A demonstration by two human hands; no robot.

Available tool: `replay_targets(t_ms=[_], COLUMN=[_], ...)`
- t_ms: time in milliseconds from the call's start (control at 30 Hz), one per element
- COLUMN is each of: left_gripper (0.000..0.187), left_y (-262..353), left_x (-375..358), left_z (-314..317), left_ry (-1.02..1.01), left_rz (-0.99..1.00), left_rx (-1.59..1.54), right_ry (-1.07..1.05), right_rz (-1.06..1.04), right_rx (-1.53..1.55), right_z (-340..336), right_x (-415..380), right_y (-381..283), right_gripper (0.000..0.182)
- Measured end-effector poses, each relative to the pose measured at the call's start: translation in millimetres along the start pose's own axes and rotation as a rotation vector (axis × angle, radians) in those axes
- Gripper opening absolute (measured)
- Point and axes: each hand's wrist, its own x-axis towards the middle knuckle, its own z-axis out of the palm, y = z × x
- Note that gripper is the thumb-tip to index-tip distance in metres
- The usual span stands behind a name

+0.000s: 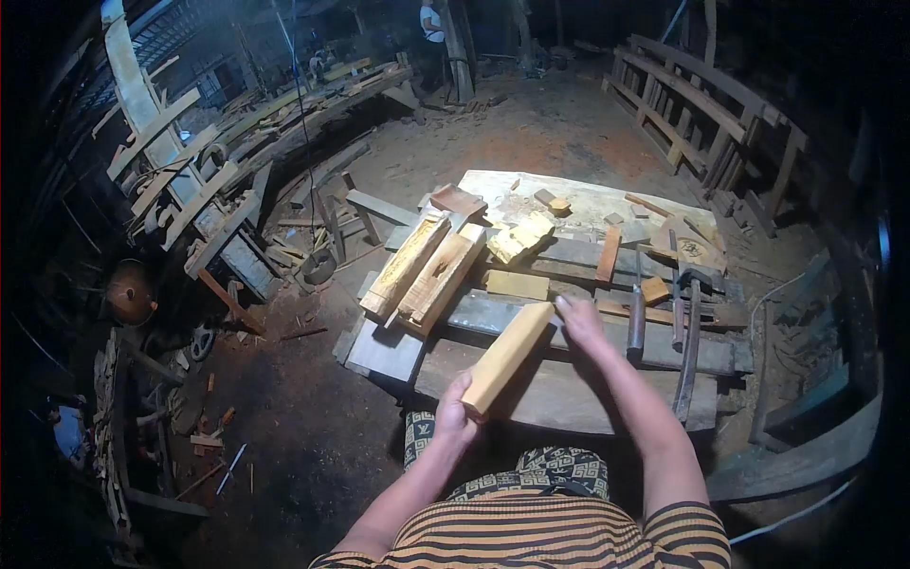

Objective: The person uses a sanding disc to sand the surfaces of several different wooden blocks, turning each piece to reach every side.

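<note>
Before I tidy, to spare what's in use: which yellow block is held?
The long yellow block: the left hand grips its near end, the right hand is at its far end. The short yellow block beyond lies on the bench.

**Fingers Tucked Away!**

The left hand's (pixel 457 410) fingers go partly hidden beneath the wooden block (pixel 507 358)! Up top, the far person (pixel 432 24) is cut off (head beyond the edge), legs lost in darkness, while the striped shirt (pixel 521 531) runs off the bottom!

Two beams (pixel 427 266) left of the chisel (pixel 636 318) on the workbench (pixel 569 389).
</note>
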Motion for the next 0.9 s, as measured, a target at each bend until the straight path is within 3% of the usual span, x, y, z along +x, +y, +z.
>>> replay_targets(t_ms=[33, 100, 167, 200, 233, 300, 367, 433, 467, 500, 567, 700, 767, 900], left_gripper=[0.031, 0.023, 0.023, 0.026, 0.024, 0.022, 0.02, 0.02, 0.02, 0.021, 0.024, 0.037, 0.056, 0.074], left_y=[5, 3, 2, -13, 21, 15, -8, 6, 9, 10, 2, 1, -4, 11], left_x=[0, 3, 5, 17, -7, 2, 16, 5, 1, -1, 4, -2, 0, -15], left_z=[2, 10, 3, -21, 48, 33, -23, -1, 6, 9, 7, 9, 2, 26], left_ry=[0.032, 0.146, 0.037, -0.178, 0.34, 0.293, -0.105, 0.007, 0.051, 0.098, 0.149, 0.28, 0.153, 0.053], left_rz=[-0.255, -0.292, -0.474, -0.504, -0.446, -0.463, -0.535, -0.536, -0.512, -0.488, -0.383, -0.173, -0.144, -0.174], left_rx=[-0.257, -0.24, -0.427, -0.578, -0.494, -0.525, -0.613, -0.513, -0.488, -0.462, -0.33, -0.061, -0.006, -0.098], right_ry=[0.123, 0.272, 0.247, 0.092, -0.066, -0.08, -0.06, 0.131, 0.156, 0.159, 0.142, -0.096, -0.068, -0.021], right_rz=[-0.14, -0.473, -0.905, -1.012, -1.12, -1.165, -1.158, -0.955, -0.748, -0.745, -0.444, -0.39, -0.387, -0.899], right_rx=[0.075, 0.044, -0.271, -0.232, -0.188, -0.208, -0.317, -0.299, -0.349, -0.35, -0.137, -0.413, -0.399, -0.301], right_z=[-1, 15, 31, 39, 45, 50, 50, 36, 32, 26, 18, 13, 31, 56], right_x=[-5, -36, -77, -99, -112, -103, -74, -36, -16, -3, 11, -35, -54, -106], right_y=[2, -19, -39, -45, -48, -36, -16, -7, 8, 13, 18, -3, 6, -34], right_gripper=[0.03, 0.028, 0.031, 0.036, 0.041, 0.042, 0.043, 0.035, 0.034, 0.034, 0.031, 0.036, 0.037, 0.029])
